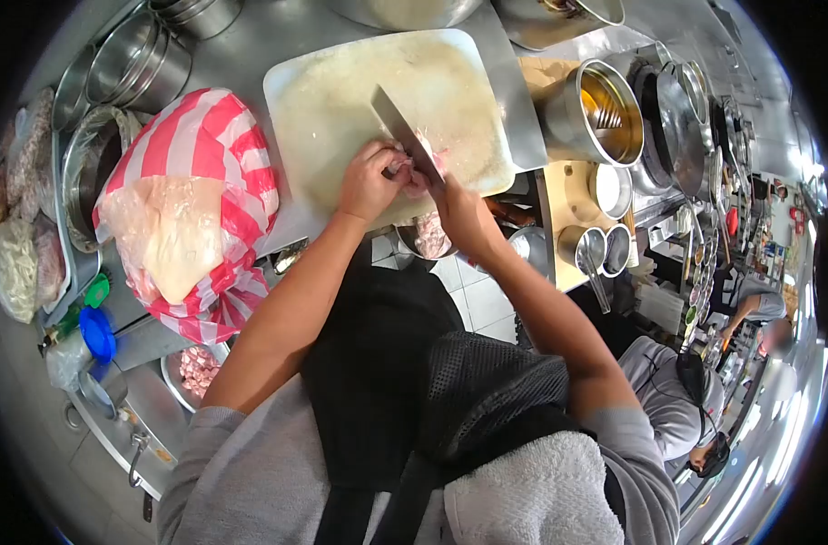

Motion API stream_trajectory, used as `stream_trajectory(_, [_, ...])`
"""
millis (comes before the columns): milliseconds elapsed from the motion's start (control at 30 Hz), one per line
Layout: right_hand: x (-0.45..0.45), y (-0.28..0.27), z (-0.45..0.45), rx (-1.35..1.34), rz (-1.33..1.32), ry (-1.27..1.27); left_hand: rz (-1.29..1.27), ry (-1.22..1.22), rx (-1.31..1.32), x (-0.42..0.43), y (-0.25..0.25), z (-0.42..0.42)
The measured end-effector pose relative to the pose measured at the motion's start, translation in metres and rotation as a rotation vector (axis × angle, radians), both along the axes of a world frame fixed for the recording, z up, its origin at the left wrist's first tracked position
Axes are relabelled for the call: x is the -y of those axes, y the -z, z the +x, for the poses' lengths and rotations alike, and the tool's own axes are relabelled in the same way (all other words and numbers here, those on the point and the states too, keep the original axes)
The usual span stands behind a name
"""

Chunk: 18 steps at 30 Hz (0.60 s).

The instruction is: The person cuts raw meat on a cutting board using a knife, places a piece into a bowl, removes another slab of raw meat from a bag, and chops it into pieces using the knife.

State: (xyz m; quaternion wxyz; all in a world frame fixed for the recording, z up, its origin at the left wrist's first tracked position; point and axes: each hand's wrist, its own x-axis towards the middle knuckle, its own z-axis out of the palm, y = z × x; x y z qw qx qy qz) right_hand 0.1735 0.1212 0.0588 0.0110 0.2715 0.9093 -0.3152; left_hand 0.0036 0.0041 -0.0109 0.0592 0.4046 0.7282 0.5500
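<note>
Right over the cutting board (341,100), we have both hands at work on a piece of pink raw meat (418,184). Our left hand (370,180) is curled, fingers bent in and pressed on the meat near the board's lower edge. Our right hand (464,218) is closed around the handle of a broad knife (396,118), whose blade slants up and to the left across the board, beside the left fingertips. We see the board lying on a metal worktop (251,45), with a red-and-white striped bag (182,136) to its left and a steel pot (573,113) of orange-brown liquid to its right. Below the board's lower edge, we see more pale pink meat (430,234) in a bowl, partly hidden.
</note>
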Motion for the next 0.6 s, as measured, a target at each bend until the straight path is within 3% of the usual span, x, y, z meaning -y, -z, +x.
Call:
stream_trajectory(100, [0.014, -0.019, 0.061, 0.192, -0.07, 0.048, -0.047, -0.025, -0.013, 0.005, -0.004, -0.002])
stream_trajectory(200, [0.008, -0.022, 0.047, 0.2, -0.078, 0.061, -0.061, -0.032, -0.002, 0.004, -0.004, -0.006])
stream_trajectory(333, [-0.007, 0.001, -0.052, -0.032, 0.018, -0.063, -0.024, -0.019, -0.033, 0.004, -0.004, -0.003])
stream_trajectory(600, [-0.01, -0.008, 0.027, 0.109, 0.006, 0.014, -0.114, -0.014, -0.053, 0.003, 0.0, -0.002])
